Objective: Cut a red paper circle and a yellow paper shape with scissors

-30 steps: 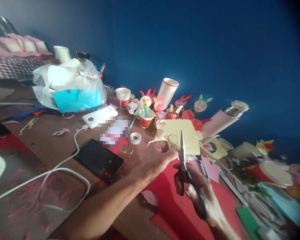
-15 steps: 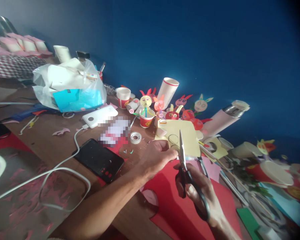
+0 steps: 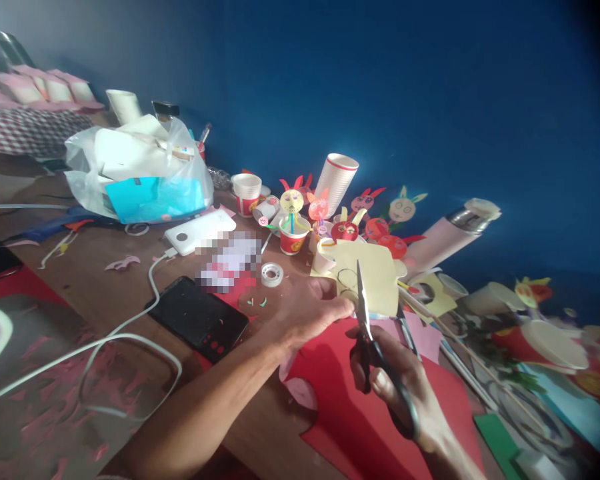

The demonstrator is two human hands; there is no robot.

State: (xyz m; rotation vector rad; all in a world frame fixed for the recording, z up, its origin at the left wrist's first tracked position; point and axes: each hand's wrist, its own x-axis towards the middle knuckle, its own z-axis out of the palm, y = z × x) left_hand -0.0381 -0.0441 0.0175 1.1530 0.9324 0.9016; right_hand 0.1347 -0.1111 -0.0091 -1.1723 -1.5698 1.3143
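My left hand (image 3: 313,310) pinches the near edge of a pale yellow sheet of paper (image 3: 377,270), with its thumb pointing right. Circles are drawn in dark line on the sheet, one of them close to my thumb. My right hand (image 3: 397,373) is wrapped around the black handles of a pair of scissors (image 3: 364,300). Their blades point up and away, over the sheet and just right of my left thumb; whether they touch the paper I cannot tell. Below both hands lies a large red sheet of paper (image 3: 370,413), with a pink rounded piece (image 3: 300,393) at its left.
A black phone (image 3: 197,317), a roll of tape (image 3: 271,275) and a white power bank (image 3: 200,232) with a cable lie to the left. Behind stand paper cups (image 3: 294,235) with paper animal faces, and a leaning pink thermos (image 3: 445,233). Left is a filled plastic bag (image 3: 140,167).
The yellow sheet has tilted and shifted slightly in my left hand, exposing more of a small white cup behind it. The scissors have barely moved.
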